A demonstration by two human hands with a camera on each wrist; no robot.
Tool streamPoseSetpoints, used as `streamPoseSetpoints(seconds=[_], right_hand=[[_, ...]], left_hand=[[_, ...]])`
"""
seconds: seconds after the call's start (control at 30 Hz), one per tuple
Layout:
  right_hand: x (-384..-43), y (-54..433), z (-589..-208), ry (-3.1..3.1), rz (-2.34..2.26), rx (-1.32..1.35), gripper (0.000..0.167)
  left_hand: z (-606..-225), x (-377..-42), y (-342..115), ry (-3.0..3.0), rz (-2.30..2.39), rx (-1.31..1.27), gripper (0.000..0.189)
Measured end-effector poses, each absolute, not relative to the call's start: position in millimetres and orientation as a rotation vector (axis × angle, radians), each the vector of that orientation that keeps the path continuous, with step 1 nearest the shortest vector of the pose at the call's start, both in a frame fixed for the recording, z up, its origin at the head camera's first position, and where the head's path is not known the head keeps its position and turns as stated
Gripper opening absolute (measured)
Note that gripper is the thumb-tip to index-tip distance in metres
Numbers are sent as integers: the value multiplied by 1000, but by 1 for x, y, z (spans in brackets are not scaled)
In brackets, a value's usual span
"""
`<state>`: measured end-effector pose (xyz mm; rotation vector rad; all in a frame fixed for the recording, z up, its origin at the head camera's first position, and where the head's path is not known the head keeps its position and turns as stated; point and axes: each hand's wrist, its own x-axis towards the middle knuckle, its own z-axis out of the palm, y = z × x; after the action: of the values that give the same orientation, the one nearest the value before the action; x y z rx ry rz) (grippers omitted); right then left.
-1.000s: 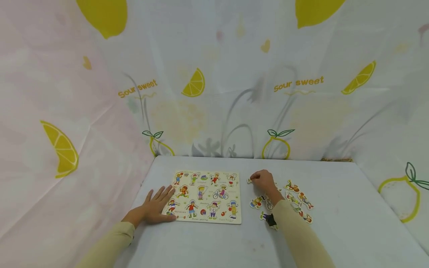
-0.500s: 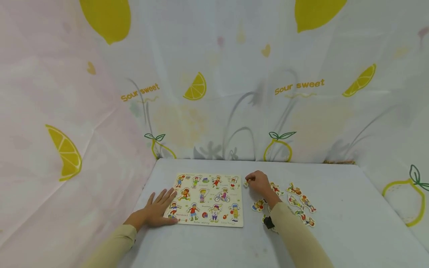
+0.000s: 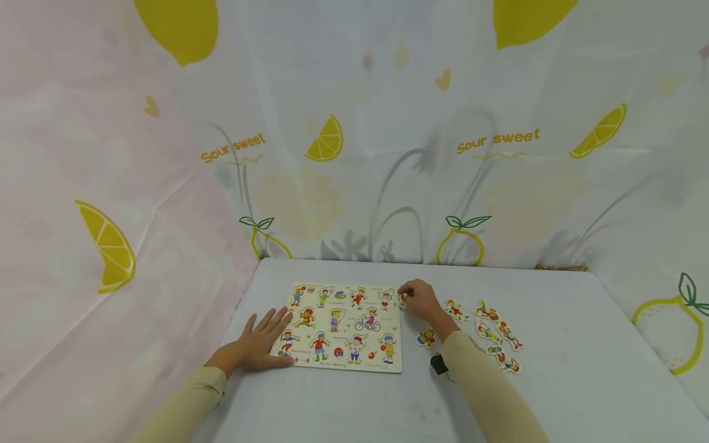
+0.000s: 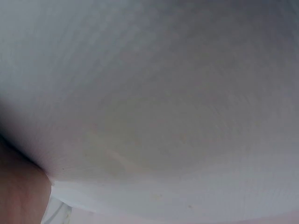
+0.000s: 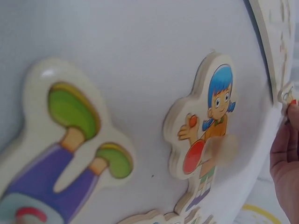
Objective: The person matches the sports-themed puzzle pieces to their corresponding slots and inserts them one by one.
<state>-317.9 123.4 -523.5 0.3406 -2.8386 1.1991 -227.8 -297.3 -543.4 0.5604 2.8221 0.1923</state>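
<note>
My left hand lies flat with fingers spread over the left edge of a cream wooden puzzle board printed with sports figures. Only part of that hand shows in the left wrist view. At the board's upper right corner, my right hand pinches a small puzzle piece between thumb and fingers. The right wrist view has this puzzle piece at its right edge, mostly covered by the fingertips, close to the board's edge.
Several loose puzzle pieces lie right of the board, among them a figure with a ball and a red-clad one. Up close are a blue-haired paddle player and a piece with green shoes. Lemon-printed cloth hangs behind the table.
My right hand has moved left with the pinched puzzle piece, from beside the loose pieces to the board's upper right corner. My left hand has stayed on the board.
</note>
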Motion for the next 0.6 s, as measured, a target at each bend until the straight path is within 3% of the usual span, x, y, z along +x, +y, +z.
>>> streamPoseSetpoints(seconds=[0.6], right_hand=[[-319, 93, -518, -2919, 1166, 379, 18]], left_hand=[[-544, -227, -300, 2828, 215, 584, 111]])
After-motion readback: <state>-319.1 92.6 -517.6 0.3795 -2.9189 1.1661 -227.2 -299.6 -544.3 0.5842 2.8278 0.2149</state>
